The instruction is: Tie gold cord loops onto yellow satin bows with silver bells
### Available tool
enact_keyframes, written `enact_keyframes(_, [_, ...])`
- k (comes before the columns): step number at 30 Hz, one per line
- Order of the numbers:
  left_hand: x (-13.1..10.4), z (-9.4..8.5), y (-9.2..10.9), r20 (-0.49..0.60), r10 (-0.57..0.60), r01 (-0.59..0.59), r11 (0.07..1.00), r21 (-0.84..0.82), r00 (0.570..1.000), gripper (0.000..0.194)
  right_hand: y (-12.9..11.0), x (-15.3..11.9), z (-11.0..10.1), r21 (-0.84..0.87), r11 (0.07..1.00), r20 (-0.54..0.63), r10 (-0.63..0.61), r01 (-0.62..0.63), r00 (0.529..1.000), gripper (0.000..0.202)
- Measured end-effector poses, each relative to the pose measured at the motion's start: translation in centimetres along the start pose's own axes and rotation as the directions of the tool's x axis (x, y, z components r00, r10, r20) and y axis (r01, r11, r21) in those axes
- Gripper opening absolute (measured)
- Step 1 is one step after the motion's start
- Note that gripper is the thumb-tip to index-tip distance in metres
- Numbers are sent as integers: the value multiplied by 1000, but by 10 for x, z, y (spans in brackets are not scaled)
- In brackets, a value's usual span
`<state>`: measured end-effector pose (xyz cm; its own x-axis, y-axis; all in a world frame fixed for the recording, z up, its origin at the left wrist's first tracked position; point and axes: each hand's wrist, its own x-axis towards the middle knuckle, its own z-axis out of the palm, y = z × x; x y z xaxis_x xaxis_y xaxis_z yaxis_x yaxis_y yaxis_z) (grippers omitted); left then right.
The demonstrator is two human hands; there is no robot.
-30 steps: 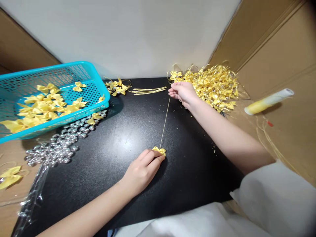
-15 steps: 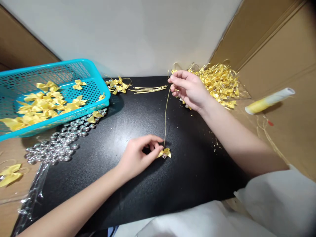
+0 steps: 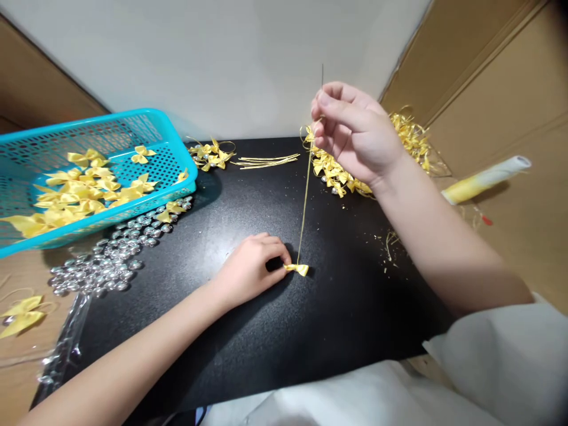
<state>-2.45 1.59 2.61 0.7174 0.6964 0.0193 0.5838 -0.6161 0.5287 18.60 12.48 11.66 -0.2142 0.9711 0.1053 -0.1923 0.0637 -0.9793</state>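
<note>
Low over the black tabletop, my left hand (image 3: 255, 266) pinches one end of a yellow ribbon bow (image 3: 300, 270) between thumb and forefinger. A thin gold cord (image 3: 305, 207) runs taut from the bow up to my right hand (image 3: 355, 130), raised above the back of the table. A needle (image 3: 322, 76) sticks straight up from the closed fingertips of that hand. Whether the cord passes through the needle's eye is hidden by the fingers.
At the left stands a turquoise basket (image 3: 171, 142) of yellow bows, with silver beads (image 3: 104, 266) in front. Cut gold cords (image 3: 268, 160) lie at the back. Finished-looking bows (image 3: 335, 174) are heaped behind my right hand. A yellow-white tube (image 3: 488, 179) lies right.
My right hand has risen and moved slightly right, and the needle now shows above its fingers. The cord is straighter. The bow has turned in my left hand, its silver bead now out of sight.
</note>
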Motion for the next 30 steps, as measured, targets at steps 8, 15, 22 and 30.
enact_keyframes(8, [-19, 14, 6, -206, 343, -141, 758, 636, 916, 29, 23, 10, -21, -76, 995, -259, 41, -63, 965, 16])
enact_keyframes(15, [-23, 18, 23, -134, 331, -184, 768, 614, 934, 24, 49, 8, -18, -37, 976, -259, 199, -216, 945, 23])
enact_keyframes(22, [-25, 29, 33, -102, 338, -229, 802, 552, 936, 18, 68, 14, -5, -120, 931, -290, 300, -345, 909, 28])
enact_keyframes(30, [-34, 43, 33, -128, 317, -227, 858, 462, 940, 13, 88, 37, 5, -200, 934, -340, 217, -296, 915, 29])
